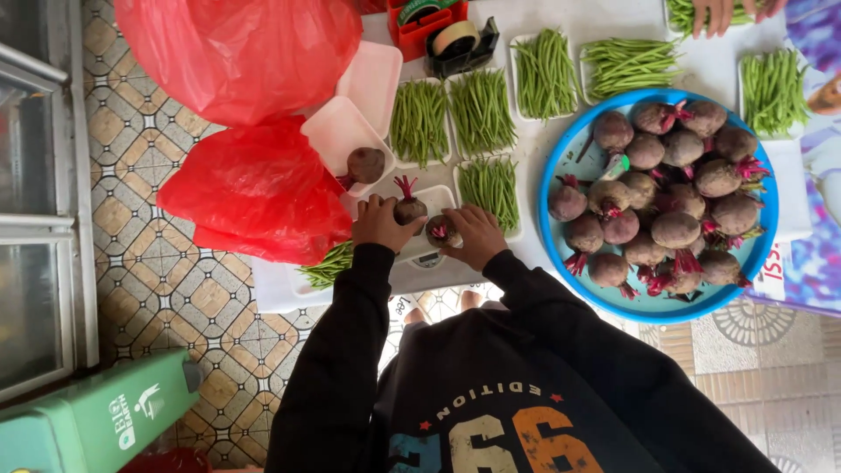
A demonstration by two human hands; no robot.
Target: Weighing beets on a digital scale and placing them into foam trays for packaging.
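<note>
Black sweatshirt (pixel 491 394) sleeves are reaching toward 12 o'clock, ending at a scale (pixel 427 261) carrying a white foam tray (pixel 442 197). The left hand (pixel 377 223) is curling its fingers loosely around the big beet (pixel 409 210), red stem stub pointing to 12. The right hand (pixel 477 236) is half-closing over the small beet (pixel 441 232) at the tray's 5 o'clock edge. Both grips seem to be steadying round, dusty roots that would likely roll on smooth foam. At 3 o'clock a blue basin (pixel 547 236) is holding a heap of rough purple beets. Bean trays (pixel 482 109) are lining up at 12, crinkled red bags (pixel 254 193) are bulging at 9, and 1 spare beet (pixel 365 164) is sitting in another tray. A co-worker's hand (pixel 718 13) is touching beans at 1.
</note>
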